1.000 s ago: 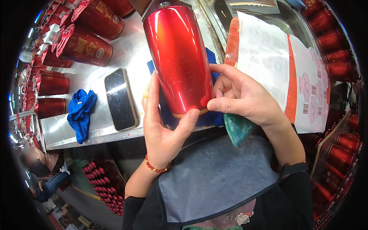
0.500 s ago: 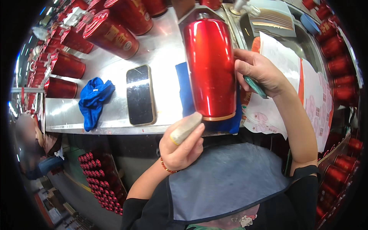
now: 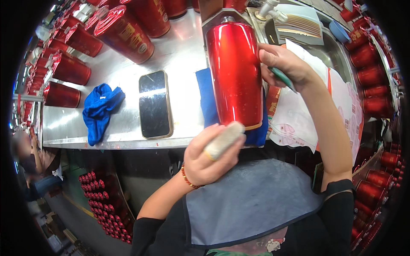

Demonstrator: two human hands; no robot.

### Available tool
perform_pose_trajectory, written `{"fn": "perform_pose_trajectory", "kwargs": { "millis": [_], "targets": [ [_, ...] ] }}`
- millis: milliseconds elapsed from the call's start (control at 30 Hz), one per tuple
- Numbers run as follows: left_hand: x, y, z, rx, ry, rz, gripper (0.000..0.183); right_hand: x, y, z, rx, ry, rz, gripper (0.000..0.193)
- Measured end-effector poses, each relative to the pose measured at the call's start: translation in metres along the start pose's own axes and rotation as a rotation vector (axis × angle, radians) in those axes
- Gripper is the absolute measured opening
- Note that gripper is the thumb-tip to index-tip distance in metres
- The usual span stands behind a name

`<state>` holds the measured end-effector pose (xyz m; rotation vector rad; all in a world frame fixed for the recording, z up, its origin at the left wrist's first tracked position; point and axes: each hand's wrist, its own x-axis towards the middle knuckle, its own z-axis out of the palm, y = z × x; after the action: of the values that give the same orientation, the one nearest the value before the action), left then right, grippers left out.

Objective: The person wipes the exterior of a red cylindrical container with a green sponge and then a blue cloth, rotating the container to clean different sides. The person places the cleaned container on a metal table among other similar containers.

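A glossy red tapered bottle (image 3: 236,72) lies in front of me, a metal fitting at its far end and a gold rim at its near end. My left hand (image 3: 211,155) is curled at that near end, its fingers against the bottle's lower edge. A pale grey cover (image 3: 224,141) with a yellow edge sleeves one of its fingers. On the bottle's right side rest the fingers of my right hand (image 3: 290,64). Tucked in that hand is a flat green tool (image 3: 283,79), probably a scraper. A blue cloth (image 3: 207,96) is spread under the bottle.
A phone (image 3: 154,106) and a crumpled blue cloth (image 3: 100,112) lie on the metal table (image 3: 119,81). Several red containers (image 3: 124,36) stand behind. Right are printed sheets (image 3: 294,115), a sink (image 3: 333,53) and a blue bowl (image 3: 338,31). A person (image 3: 36,160) sits far left.
My left hand has moved right and slightly up, its covered finger now over the bottle's near rim. My right hand has slid a little up along the side. The view has shifted slightly.
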<state>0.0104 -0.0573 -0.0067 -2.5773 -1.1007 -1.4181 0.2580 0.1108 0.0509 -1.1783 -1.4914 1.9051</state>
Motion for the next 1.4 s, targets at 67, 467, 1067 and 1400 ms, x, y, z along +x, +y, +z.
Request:
{"fn": "perform_pose_trajectory", "kwargs": {
  "millis": [67,467,1067,1400],
  "targets": [
    [-0.002,-0.004,-0.004,-0.008,-0.019,-0.042,0.033,0.011,0.017,0.001,0.09,0.034,-0.043,0.066],
    [0.005,-0.004,0.002,-0.172,0.092,0.073,0.032,0.0,-0.043,0.02,-0.482,0.133,-0.091,0.07],
    [0.012,0.005,0.031,-0.248,0.229,0.052,0.016,0.04,0.063,-0.055,0.378,0.056,-0.147,0.064],
    [0.008,0.009,0.043,-0.281,0.243,0.02,0.016,0.035,0.039,-0.052,0.265,-0.078,-0.111,0.073]
  ]
}}
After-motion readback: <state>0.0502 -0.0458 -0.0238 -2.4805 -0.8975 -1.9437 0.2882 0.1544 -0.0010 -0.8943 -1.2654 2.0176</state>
